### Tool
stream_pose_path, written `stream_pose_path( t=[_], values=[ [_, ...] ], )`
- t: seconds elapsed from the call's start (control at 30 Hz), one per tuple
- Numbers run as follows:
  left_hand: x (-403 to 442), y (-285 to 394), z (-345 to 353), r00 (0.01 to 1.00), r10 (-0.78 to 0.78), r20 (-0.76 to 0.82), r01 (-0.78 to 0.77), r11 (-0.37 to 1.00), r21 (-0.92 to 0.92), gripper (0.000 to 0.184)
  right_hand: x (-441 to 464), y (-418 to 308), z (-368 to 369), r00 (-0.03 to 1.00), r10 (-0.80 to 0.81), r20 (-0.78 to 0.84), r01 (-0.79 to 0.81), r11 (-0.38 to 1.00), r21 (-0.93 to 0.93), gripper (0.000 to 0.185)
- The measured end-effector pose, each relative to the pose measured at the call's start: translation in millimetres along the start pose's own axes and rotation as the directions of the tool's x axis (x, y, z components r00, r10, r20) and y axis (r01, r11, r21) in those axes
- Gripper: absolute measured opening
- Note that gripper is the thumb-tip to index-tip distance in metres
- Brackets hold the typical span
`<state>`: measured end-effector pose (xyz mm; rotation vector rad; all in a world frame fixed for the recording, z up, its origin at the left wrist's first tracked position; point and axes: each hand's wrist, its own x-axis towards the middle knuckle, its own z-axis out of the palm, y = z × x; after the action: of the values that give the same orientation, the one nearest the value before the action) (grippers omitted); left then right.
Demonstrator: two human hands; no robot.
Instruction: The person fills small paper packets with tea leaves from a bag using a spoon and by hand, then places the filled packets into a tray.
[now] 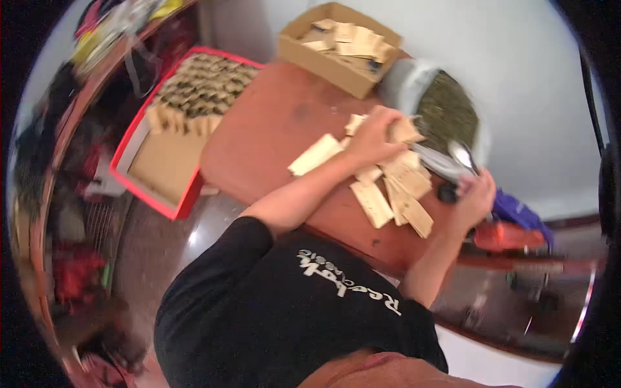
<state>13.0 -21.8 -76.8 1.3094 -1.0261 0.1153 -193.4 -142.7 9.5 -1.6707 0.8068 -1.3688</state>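
Observation:
My left hand (377, 139) is closed around a small brown paper packet (406, 131), above a loose pile of similar paper packets (407, 184) on the table. My right hand (477, 195) grips a metal spoon (462, 156) by its handle. The spoon's bowl is at the near edge of a plastic bag (483, 139) filled with dried green herb (447, 113). Blur hides whether the spoon carries any herb.
On the reddish-brown table (259, 129), a cardboard box (323, 72) with more packets stands at the back. Left of the table is a red-rimmed box (123, 152) with rows of upright packets. A purple packet (521, 212) and an orange item (508, 237) lie at right.

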Motion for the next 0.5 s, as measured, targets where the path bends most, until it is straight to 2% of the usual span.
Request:
stream_pose_path(
  t=[0.03, 0.07, 0.1, 0.13, 0.17, 0.27, 0.3, 0.4, 0.47, 0.5],
  values=[
    [1, 4, -3, 1.000, 0.001, -0.014, -0.001, 1.000, 0.002, 0.055, 5, 9, -7, 0.996, 0.042, -0.080, -0.042, 0.999, 0.000, 0.029],
    [3, 11, -7, 1.000, 0.001, -0.021, -0.001, 1.000, -0.002, 0.055, 10, 23, -17, 0.994, 0.060, -0.087, -0.058, 0.998, 0.025, 0.029],
    [2, 15, -11, 0.999, -0.022, -0.028, 0.021, 0.999, -0.041, 0.056, 15, 45, -30, 0.991, 0.119, -0.057, -0.106, 0.975, 0.197, 0.031],
    [3, 19, -14, 0.999, -0.036, -0.032, 0.033, 0.996, -0.087, 0.056, 9, 42, -27, 0.980, 0.165, -0.115, -0.135, 0.964, 0.230, 0.033],
    [5, 20, -19, 0.999, -0.016, -0.040, 0.013, 0.996, -0.084, 0.057, 15, 65, -39, 0.980, 0.180, -0.080, -0.147, 0.939, 0.312, 0.035],
    [2, 25, -37, 0.991, -0.108, -0.082, 0.092, 0.981, -0.170, 0.055, 15, 94, -54, 0.981, 0.191, -0.038, -0.154, 0.883, 0.443, 0.036],
    [0, 30, -52, 0.989, -0.121, -0.079, 0.110, 0.984, -0.140, 0.055, 14, 101, -58, 0.987, 0.158, 0.010, -0.144, 0.868, 0.475, 0.037],
    [-9, 19, -103, 0.987, -0.074, -0.146, 0.068, 0.997, -0.042, 0.060, 17, 115, -66, 0.978, 0.210, 0.004, -0.182, 0.837, 0.517, 0.037],
    [-21, 26, -149, 0.965, -0.171, -0.198, 0.195, 0.975, 0.108, 0.064, 18, 120, -70, 0.977, 0.211, 0.032, -0.194, 0.820, 0.538, 0.038],
    [-28, 23, -174, 0.943, -0.210, -0.257, 0.243, 0.964, 0.104, 0.064, 19, 120, -70, 0.974, 0.226, 0.027, -0.205, 0.819, 0.535, 0.039]
  ],
)
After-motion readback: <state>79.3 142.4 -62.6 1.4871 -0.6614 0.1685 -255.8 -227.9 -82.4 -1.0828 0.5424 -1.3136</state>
